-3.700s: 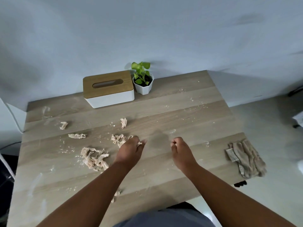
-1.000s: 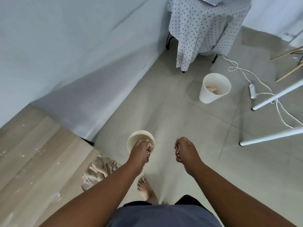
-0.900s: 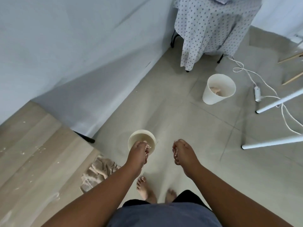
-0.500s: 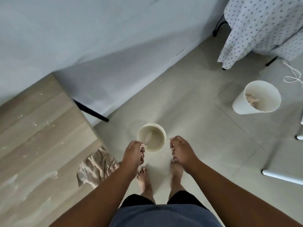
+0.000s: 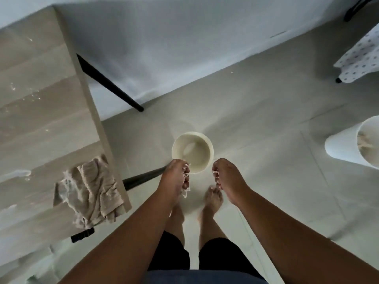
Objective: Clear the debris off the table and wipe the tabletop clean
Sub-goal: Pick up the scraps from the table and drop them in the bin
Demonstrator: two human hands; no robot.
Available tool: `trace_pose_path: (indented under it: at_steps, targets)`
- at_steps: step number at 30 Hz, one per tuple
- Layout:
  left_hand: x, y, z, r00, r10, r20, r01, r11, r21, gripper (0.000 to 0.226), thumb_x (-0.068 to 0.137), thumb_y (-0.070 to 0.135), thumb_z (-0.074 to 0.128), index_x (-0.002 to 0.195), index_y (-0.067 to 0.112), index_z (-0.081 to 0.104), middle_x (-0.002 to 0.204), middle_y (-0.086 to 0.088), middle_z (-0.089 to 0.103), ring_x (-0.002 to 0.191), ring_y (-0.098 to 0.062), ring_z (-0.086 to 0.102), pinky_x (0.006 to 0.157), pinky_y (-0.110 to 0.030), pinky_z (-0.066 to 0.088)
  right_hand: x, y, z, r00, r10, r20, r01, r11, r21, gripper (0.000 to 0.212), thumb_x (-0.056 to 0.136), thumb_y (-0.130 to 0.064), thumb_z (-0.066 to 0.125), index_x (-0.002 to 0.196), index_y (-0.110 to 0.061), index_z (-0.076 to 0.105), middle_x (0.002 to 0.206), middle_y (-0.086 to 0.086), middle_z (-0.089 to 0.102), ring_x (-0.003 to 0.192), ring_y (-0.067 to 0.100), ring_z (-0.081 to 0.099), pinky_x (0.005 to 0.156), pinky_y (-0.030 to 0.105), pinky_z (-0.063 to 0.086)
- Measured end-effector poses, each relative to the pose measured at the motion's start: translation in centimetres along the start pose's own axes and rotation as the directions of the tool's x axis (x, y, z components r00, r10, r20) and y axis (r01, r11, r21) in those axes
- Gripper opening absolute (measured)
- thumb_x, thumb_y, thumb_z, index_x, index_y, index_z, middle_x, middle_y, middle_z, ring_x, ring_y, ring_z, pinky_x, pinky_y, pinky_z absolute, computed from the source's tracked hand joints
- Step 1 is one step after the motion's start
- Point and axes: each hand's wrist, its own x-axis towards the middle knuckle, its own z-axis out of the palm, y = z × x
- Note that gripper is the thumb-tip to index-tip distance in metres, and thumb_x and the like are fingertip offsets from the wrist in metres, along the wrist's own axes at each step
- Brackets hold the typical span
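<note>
My left hand (image 5: 175,178) grips torn bits of paper debris (image 5: 185,192), white shreds poking out between the curled fingers. My right hand (image 5: 225,177) is also curled round small scraps, with a little white showing at the fingertips. Both hands hover just in front of a small cream bin (image 5: 192,151) standing on the floor below. The wooden table (image 5: 41,111) fills the left, dusted with crumbs and smears. A crumpled beige cloth (image 5: 90,191) lies on its near right corner, hanging partly over the edge.
A second white bin (image 5: 352,146) with debris inside stands at the right on the grey tiled floor. Black table legs (image 5: 108,85) slant under the table. A dotted fabric cover (image 5: 361,58) hangs at upper right. My bare feet (image 5: 211,201) stand behind the cream bin.
I have turned from the table with scraps in both hands and stepped up to the cream bin. The view has tilted downward, so the bin now sits directly before my hands.
</note>
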Motion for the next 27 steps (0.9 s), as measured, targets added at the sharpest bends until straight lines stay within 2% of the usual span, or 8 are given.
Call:
trace_pose_path:
  at_steps: [3,7,11,17,21,24,27]
  targets:
    - [3.1,-1.0,1.0,0.995,-0.089,-0.033,0.089,0.996,-0.010,0.020,0.097,0.024,0.051,0.080,0.013,0.052,0.062,-0.004,0.046,0.039,-0.014,0.035,0.043,-0.021,0.026,2.7,1.1,0.2,0.999,0.034,0.003,-0.034,0.999,0.007,0.018,0.091,-0.011,0.042,0.075,-0.016,0.050,0.060,-0.001,0.043,0.048,0.013,0.032,0.045,0.024,0.026]
    - [8.2,-2.9,1.8,0.985,-0.168,0.046,0.171,0.983,-0.072,0.017,0.097,0.022,0.053,0.082,0.013,0.053,0.062,-0.004,0.047,0.046,-0.017,0.035,0.046,-0.022,0.026,7.4,3.0,0.5,0.996,0.087,-0.008,-0.087,0.995,0.055,0.012,0.090,-0.013,0.045,0.078,-0.015,0.049,0.061,-0.002,0.044,0.049,0.013,0.033,0.047,0.026,0.028]
    - [12.7,-4.8,2.4,0.986,-0.163,0.026,0.165,0.957,-0.238,0.007,0.098,0.013,0.052,0.093,0.011,0.056,0.071,-0.003,0.051,0.054,-0.015,0.041,0.041,-0.021,0.027,12.0,5.3,1.3,0.988,0.152,0.008,-0.152,0.984,0.091,0.009,0.087,-0.013,0.046,0.078,-0.016,0.046,0.059,-0.003,0.043,0.048,0.013,0.032,0.048,0.027,0.026]
    - [19.4,-7.2,2.5,0.985,-0.166,-0.050,0.145,0.946,-0.289,0.008,0.096,0.013,0.054,0.090,0.013,0.059,0.073,-0.001,0.053,0.055,-0.013,0.044,0.042,-0.021,0.029,18.6,8.2,2.9,0.980,0.199,-0.017,-0.190,0.957,0.218,0.011,0.077,-0.012,0.051,0.069,-0.019,0.054,0.061,-0.002,0.049,0.046,0.012,0.039,0.050,0.025,0.027]
    - [23.0,-8.3,2.2,0.983,-0.176,-0.056,0.148,0.933,-0.327,0.010,0.096,0.015,0.053,0.089,0.015,0.060,0.075,-0.001,0.054,0.060,-0.014,0.047,0.043,-0.022,0.032,21.6,9.6,3.9,0.977,0.210,-0.033,-0.197,0.953,0.231,0.013,0.073,-0.015,0.048,0.077,-0.019,0.058,0.059,-0.005,0.050,0.044,0.009,0.040,0.049,0.025,0.028]
    - [24.5,-9.0,2.2,0.982,-0.178,-0.062,0.144,0.920,-0.364,0.011,0.097,0.012,0.052,0.090,0.013,0.060,0.068,-0.002,0.059,0.055,-0.014,0.053,0.041,-0.021,0.037,23.3,10.6,4.7,0.981,0.189,-0.044,-0.179,0.969,0.171,0.019,0.088,-0.007,0.040,0.084,-0.018,0.056,0.063,-0.002,0.050,0.049,0.010,0.042,0.049,0.025,0.029]
    - [25.4,-9.4,2.2,0.976,-0.161,-0.145,0.092,0.914,-0.395,0.008,0.098,0.004,0.054,0.097,0.006,0.061,0.068,-0.008,0.063,0.051,-0.015,0.062,0.046,-0.024,0.049,24.0,11.0,5.4,0.988,0.152,-0.016,-0.149,0.983,0.108,0.023,0.097,-0.004,0.038,0.088,-0.018,0.053,0.071,0.001,0.051,0.055,0.011,0.046,0.049,0.024,0.034]
